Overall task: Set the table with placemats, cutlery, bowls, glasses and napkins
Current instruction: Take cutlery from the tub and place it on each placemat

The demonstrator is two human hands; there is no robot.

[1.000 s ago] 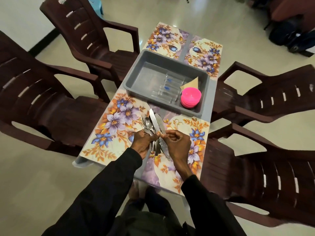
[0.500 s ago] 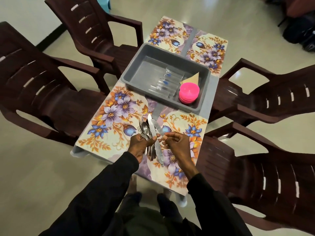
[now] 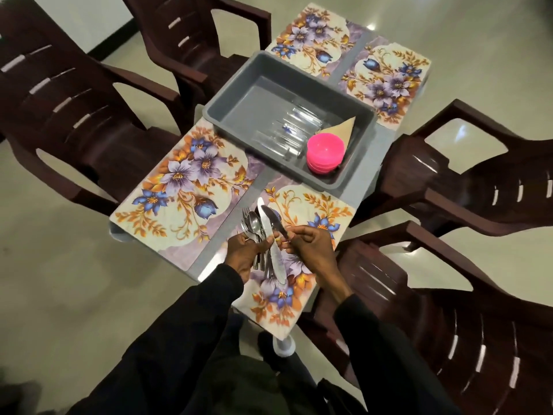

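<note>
Cutlery is all bunched up in the left hand. The fingers are wrapped round the handles, so forks, spoons and a long pale knife fan out above the fist and the handle ends poke out below it. The right hand pinches one darker knife by its lower end with the fingertips. The blade is angled up and to the left, and it crosses the pale knife right next to the bundle.

The two hands are nearly touching, and both are over the near right placemat. Can't tell if any of the cutlery actually touches the mat. The near left placemat sits just beside it with nothing on it.

Past the hands, a grey tub sits in the middle of the grey table. It holds:
- a stack of pink bowls in its near right corner
- a tan folded napkin just behind the bowls
- clear glasses lying on their sides to the left of the bowls

Two more floral placemats lie at the far end. Dark brown chairs stand on both sides.
</note>
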